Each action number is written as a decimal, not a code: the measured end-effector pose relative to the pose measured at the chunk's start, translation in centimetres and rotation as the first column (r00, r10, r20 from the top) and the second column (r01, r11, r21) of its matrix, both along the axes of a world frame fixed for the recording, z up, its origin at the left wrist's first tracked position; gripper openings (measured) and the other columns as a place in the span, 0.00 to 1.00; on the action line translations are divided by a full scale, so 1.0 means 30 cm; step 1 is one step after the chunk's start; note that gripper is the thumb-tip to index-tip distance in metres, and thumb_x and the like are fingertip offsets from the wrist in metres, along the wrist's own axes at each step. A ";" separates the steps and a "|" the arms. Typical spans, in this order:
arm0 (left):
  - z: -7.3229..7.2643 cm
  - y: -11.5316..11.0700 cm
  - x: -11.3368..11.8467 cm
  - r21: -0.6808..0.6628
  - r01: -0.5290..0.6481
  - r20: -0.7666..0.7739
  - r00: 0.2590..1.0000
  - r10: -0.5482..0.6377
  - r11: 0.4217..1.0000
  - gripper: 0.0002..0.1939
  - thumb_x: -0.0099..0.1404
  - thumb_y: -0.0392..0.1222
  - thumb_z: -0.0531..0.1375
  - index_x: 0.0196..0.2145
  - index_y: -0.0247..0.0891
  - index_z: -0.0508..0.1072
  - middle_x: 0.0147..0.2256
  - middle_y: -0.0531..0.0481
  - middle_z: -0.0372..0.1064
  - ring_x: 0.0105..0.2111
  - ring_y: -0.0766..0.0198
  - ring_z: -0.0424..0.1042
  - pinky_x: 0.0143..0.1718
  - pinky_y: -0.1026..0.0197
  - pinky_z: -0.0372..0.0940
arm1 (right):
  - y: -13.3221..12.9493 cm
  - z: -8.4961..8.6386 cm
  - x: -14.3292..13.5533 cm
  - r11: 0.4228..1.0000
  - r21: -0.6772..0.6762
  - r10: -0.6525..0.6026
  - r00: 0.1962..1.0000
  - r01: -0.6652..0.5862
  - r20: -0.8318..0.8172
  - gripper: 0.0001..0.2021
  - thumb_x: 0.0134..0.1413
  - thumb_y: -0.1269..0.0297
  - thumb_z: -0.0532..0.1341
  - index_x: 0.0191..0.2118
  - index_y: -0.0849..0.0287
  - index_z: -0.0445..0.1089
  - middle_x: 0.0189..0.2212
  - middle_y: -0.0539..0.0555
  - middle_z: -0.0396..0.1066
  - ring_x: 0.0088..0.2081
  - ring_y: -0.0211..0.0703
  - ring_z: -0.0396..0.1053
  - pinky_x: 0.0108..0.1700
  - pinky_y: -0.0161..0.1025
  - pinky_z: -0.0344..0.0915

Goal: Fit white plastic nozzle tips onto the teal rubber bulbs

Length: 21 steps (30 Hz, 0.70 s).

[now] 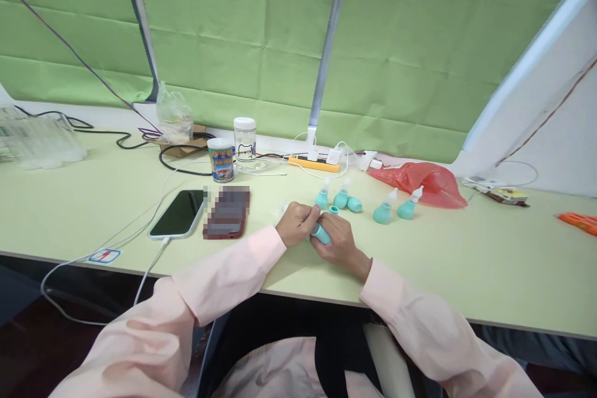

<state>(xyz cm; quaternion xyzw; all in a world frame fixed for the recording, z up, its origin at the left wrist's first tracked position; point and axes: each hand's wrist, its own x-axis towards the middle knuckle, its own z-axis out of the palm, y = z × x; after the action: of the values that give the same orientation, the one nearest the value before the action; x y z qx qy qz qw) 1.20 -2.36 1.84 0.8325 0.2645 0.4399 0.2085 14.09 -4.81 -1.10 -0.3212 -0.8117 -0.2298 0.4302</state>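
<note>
My right hand [338, 239] is wrapped round a teal rubber bulb [321, 234], with its fingers curled. Pressed close against it, my left hand [298, 224] is closed in a pinch; what lies between its fingers is hidden. Just beyond my hands stand two teal bulb nasal aspirators [321, 200] with clear tips. A bare teal bulb [354, 204] lies on its side next to them, and the open neck of another teal bulb [333, 210] shows above my right hand. Farther right are two more tipped aspirators [382, 212], standing apart.
Left of my hands lie a charging phone [178, 214] and a dark red phone [227, 212]. Behind stand a printed cup [221, 161], a white-lidded jar [245, 142] and an orange power strip [313, 163]. A red plastic bag [424, 183] lies at back right. White cables cross the left side.
</note>
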 end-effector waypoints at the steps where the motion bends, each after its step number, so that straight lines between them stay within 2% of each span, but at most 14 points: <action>1: -0.001 0.001 0.001 -0.045 0.008 0.024 1.000 -0.007 0.999 0.23 0.59 0.47 0.41 0.10 0.36 0.48 0.11 0.56 0.41 0.14 0.74 0.44 0.17 0.66 0.42 | -0.001 0.001 0.000 1.000 -0.004 0.001 1.000 -0.001 0.002 0.02 0.42 0.70 0.52 0.23 0.59 0.57 0.19 0.50 0.59 0.22 0.37 0.57 0.24 0.35 0.54; 3: -0.003 0.003 0.004 -0.134 0.034 0.067 0.997 -0.025 0.990 0.25 0.58 0.50 0.42 0.09 0.35 0.47 0.11 0.57 0.39 0.13 0.75 0.41 0.16 0.66 0.40 | -0.002 0.001 -0.001 1.000 -0.006 0.000 1.000 0.000 0.003 0.03 0.42 0.71 0.52 0.22 0.58 0.56 0.18 0.50 0.59 0.21 0.37 0.56 0.24 0.35 0.53; 6: 0.001 0.006 0.008 -0.272 0.105 0.140 0.988 -0.069 0.957 0.25 0.55 0.54 0.45 0.09 0.35 0.49 0.11 0.57 0.40 0.14 0.75 0.42 0.15 0.67 0.40 | -0.005 0.004 0.003 1.000 0.005 0.006 1.000 -0.006 0.000 0.04 0.41 0.71 0.52 0.21 0.58 0.55 0.17 0.49 0.58 0.21 0.36 0.55 0.23 0.35 0.52; 9: 0.020 0.016 0.000 -0.490 0.240 0.293 0.951 -0.101 0.838 0.25 0.54 0.56 0.46 0.09 0.35 0.52 0.09 0.57 0.42 0.12 0.75 0.44 0.14 0.68 0.41 | -0.010 0.011 0.017 0.997 0.031 0.066 0.997 -0.068 0.044 0.02 0.42 0.71 0.53 0.24 0.58 0.57 0.20 0.51 0.61 0.23 0.37 0.58 0.24 0.35 0.54; 11: 0.035 0.028 -0.012 -0.568 0.310 0.420 0.906 -0.055 0.763 0.25 0.54 0.57 0.46 0.10 0.35 0.54 0.08 0.57 0.43 0.11 0.75 0.44 0.13 0.68 0.40 | -0.011 0.020 0.030 0.994 0.035 0.101 0.995 -0.101 0.025 0.02 0.42 0.70 0.53 0.26 0.58 0.58 0.23 0.52 0.62 0.26 0.37 0.60 0.26 0.36 0.56; 14: 0.044 0.047 -0.029 -0.549 0.315 0.524 0.852 0.025 0.774 0.23 0.53 0.57 0.49 0.14 0.34 0.57 0.09 0.58 0.45 0.11 0.77 0.43 0.13 0.69 0.38 | -0.002 0.042 0.056 0.996 0.006 0.092 0.978 -0.092 -0.189 0.02 0.43 0.70 0.54 0.27 0.58 0.58 0.23 0.51 0.61 0.26 0.38 0.60 0.27 0.37 0.58; 16: 0.041 0.056 -0.032 -0.534 0.303 0.523 0.852 0.027 0.789 0.22 0.53 0.57 0.49 0.17 0.34 0.57 0.09 0.59 0.44 0.10 0.77 0.43 0.13 0.69 0.38 | 0.012 0.061 0.081 0.997 -0.041 0.052 0.936 -0.071 -0.347 0.02 0.44 0.68 0.53 0.26 0.58 0.57 0.23 0.51 0.59 0.26 0.38 0.60 0.28 0.38 0.58; 18: 0.036 0.058 -0.030 -0.528 0.292 0.500 0.866 0.014 0.798 0.21 0.54 0.58 0.47 0.20 0.35 0.57 0.09 0.61 0.43 0.10 0.77 0.42 0.13 0.70 0.38 | 0.034 0.079 0.113 0.995 -0.102 -0.037 0.890 -0.011 -0.454 0.03 0.46 0.67 0.51 0.25 0.58 0.57 0.24 0.51 0.58 0.27 0.39 0.60 0.30 0.38 0.59; 21: 0.030 0.057 -0.022 -0.516 0.279 0.482 0.876 0.005 0.810 0.20 0.55 0.58 0.46 0.23 0.36 0.55 0.11 0.61 0.44 0.11 0.77 0.43 0.13 0.71 0.40 | 0.075 0.093 0.168 0.960 -0.222 -0.264 0.820 0.172 -0.508 0.05 0.47 0.64 0.50 0.26 0.58 0.59 0.26 0.51 0.58 0.30 0.39 0.60 0.32 0.38 0.58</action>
<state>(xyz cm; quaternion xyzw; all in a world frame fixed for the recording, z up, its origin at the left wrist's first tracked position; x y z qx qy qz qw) 0.54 -0.65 2.74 0.6198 0.2639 0.5084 0.5364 19.13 -2.56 1.69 -0.4978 -0.6345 -0.1112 0.5808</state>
